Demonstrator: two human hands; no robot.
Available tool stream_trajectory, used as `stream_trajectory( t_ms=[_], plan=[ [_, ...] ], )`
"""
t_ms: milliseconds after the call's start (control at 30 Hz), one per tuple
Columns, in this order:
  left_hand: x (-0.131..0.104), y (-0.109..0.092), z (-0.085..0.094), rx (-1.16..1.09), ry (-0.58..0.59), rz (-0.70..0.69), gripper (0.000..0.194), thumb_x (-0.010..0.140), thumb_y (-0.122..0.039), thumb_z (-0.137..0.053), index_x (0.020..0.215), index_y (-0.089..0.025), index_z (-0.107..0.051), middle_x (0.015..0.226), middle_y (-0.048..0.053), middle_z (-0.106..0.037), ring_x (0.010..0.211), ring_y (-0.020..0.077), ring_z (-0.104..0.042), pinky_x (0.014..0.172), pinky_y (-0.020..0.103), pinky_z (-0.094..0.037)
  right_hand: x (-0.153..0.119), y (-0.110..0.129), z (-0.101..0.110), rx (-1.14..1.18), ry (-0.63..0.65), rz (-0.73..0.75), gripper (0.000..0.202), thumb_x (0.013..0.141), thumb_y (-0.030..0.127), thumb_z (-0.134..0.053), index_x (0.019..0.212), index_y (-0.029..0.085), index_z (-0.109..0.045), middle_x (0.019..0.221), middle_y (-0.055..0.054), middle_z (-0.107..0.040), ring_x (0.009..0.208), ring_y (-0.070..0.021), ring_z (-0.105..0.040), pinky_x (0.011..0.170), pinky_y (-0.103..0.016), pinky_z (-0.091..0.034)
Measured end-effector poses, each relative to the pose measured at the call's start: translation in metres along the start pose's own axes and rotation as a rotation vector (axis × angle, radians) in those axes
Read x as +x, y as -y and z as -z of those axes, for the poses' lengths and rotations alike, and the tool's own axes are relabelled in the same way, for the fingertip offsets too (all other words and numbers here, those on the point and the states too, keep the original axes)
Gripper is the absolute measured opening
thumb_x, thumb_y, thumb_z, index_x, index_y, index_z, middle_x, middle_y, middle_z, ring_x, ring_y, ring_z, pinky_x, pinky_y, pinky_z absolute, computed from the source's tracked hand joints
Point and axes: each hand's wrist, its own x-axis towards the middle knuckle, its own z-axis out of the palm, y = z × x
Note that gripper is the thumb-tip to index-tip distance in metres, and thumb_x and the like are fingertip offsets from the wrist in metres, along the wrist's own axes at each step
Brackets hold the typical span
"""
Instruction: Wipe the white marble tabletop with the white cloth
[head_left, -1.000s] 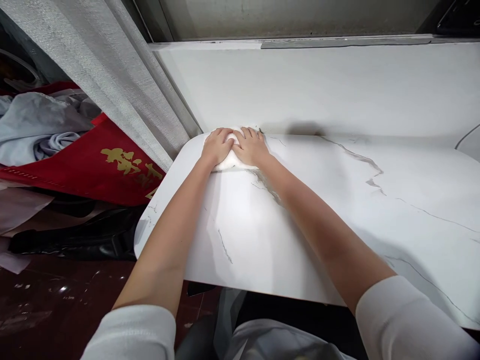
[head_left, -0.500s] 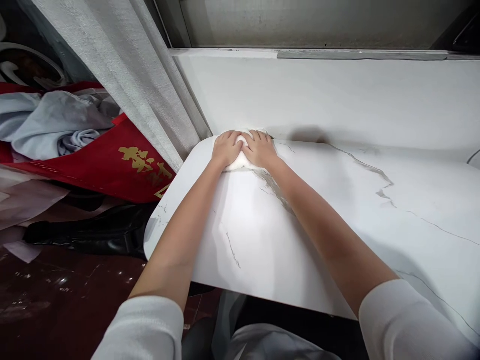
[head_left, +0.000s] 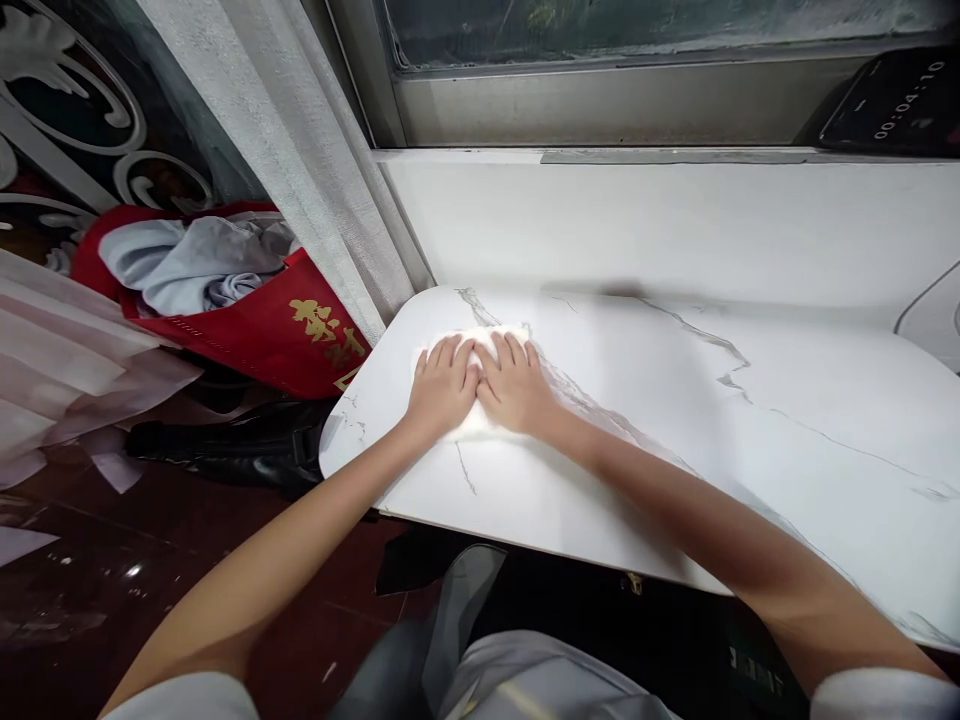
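Side by side, my left hand (head_left: 442,384) and my right hand (head_left: 516,388) lie flat on a white cloth (head_left: 480,428), fingers stretched out and apart. The thumbs meet in the middle. Both palms press the cloth, which may be a folded paper towel, onto a white marble-patterned table (head_left: 637,370). Its edges show in front of and beyond the fingers; the middle is hidden under my hands.
A white wall (head_left: 637,220) rises behind the table, below a window frame (head_left: 600,105). A phone (head_left: 896,105) showing a timer rests on the ledge. To the left are a grey curtain (head_left: 315,130), a red bag (head_left: 247,345) with clothes and a black bag (head_left: 240,440).
Both hands and the cloth have come back from the wall side towards my body. The cloth now lies spread more widely under them. My view has tilted up, showing more window and the phone.
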Motion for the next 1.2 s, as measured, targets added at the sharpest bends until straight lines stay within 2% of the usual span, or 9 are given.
stream_trajectory(
  t_ms=[133,233,333,433,567,700,867,1033,1200],
  plan=[
    [-0.063,-0.001,0.014,0.018,0.037,-0.039,0.050,0.101,-0.031,-0.027,0.145,-0.016,-0.043,0.155,0.014,-0.045,0.146,0.0282,-0.035,0.120,0.053,-0.027,-0.058,0.032,0.008,0.035,-0.022,0.060,0.058,0.101,0.033,-0.032,0.153,0.007,-0.038,0.160,-0.024,-0.032,0.148,-0.0391,-0.026,0.118,-0.061,-0.019],
    [-0.097,0.005,0.022,0.001,0.042,-0.046,0.050,0.100,-0.034,-0.026,0.146,-0.019,-0.042,0.155,0.012,-0.045,0.147,0.0271,-0.035,0.120,0.052,-0.028,-0.084,0.052,0.014,0.091,0.003,0.127,0.059,0.102,0.035,-0.031,0.153,0.007,-0.037,0.160,-0.025,-0.029,0.150,-0.0400,-0.022,0.118,-0.063,-0.018],
    [-0.115,0.015,0.027,-0.020,0.012,-0.027,0.050,0.100,-0.034,-0.025,0.145,-0.021,-0.043,0.153,0.011,-0.047,0.145,0.0265,-0.037,0.120,0.052,-0.029,-0.091,0.066,0.016,0.148,0.026,0.188,0.059,0.102,0.036,-0.031,0.153,0.006,-0.037,0.161,-0.026,-0.027,0.150,-0.0405,-0.020,0.119,-0.065,-0.016],
    [-0.116,0.030,0.030,-0.031,-0.017,-0.013,0.048,0.100,-0.035,-0.026,0.142,-0.022,-0.044,0.150,0.012,-0.048,0.143,0.0272,-0.039,0.118,0.053,-0.031,-0.081,0.074,0.015,0.190,0.056,0.215,0.060,0.102,0.036,-0.032,0.153,0.005,-0.036,0.161,-0.027,-0.026,0.151,-0.0405,-0.018,0.119,-0.064,-0.014],
    [-0.098,0.052,0.031,-0.060,-0.025,-0.033,0.047,0.098,-0.037,-0.029,0.138,-0.021,-0.048,0.145,0.012,-0.052,0.139,0.0262,-0.043,0.118,0.049,-0.033,-0.050,0.080,0.012,0.243,0.109,0.193,0.059,0.100,0.034,-0.036,0.153,0.008,-0.036,0.162,-0.025,-0.026,0.151,-0.0389,-0.018,0.120,-0.064,-0.012],
    [-0.067,0.072,0.028,-0.065,-0.018,-0.026,0.047,0.097,-0.039,-0.028,0.135,-0.019,-0.050,0.144,0.014,-0.052,0.137,0.0266,-0.044,0.117,0.047,-0.033,-0.009,0.082,0.009,0.298,0.138,0.114,0.054,0.098,0.030,-0.037,0.148,0.013,-0.043,0.160,-0.022,-0.031,0.150,-0.0367,-0.022,0.119,-0.064,-0.013],
    [-0.019,0.087,0.018,-0.076,-0.060,-0.002,0.045,0.097,-0.032,-0.026,0.131,-0.021,-0.051,0.139,0.013,-0.056,0.132,0.0264,-0.047,0.114,0.047,-0.035,0.036,0.074,-0.005,0.253,0.009,0.064,0.049,0.099,0.028,-0.034,0.145,0.014,-0.045,0.156,-0.020,-0.038,0.146,-0.0338,-0.029,0.119,-0.062,-0.015],
    [0.029,0.086,0.009,-0.057,-0.065,0.028,0.045,0.093,-0.027,-0.029,0.129,-0.018,-0.054,0.136,0.014,-0.058,0.129,0.0283,-0.049,0.112,0.046,-0.036,0.076,0.049,-0.016,0.218,-0.047,0.053,0.046,0.099,0.026,-0.034,0.141,0.016,-0.049,0.149,-0.016,-0.047,0.143,-0.0308,-0.034,0.119,-0.059,-0.018],
    [0.078,0.068,-0.006,-0.010,-0.064,0.097,0.048,0.093,-0.024,-0.030,0.133,-0.013,-0.054,0.139,0.015,-0.057,0.131,0.0290,-0.049,0.114,0.043,-0.034,0.106,0.011,-0.021,0.195,-0.085,0.029,0.045,0.098,0.024,-0.035,0.140,0.018,-0.050,0.147,-0.014,-0.049,0.141,-0.0292,-0.036,0.119,-0.056,-0.019]
  ],
)
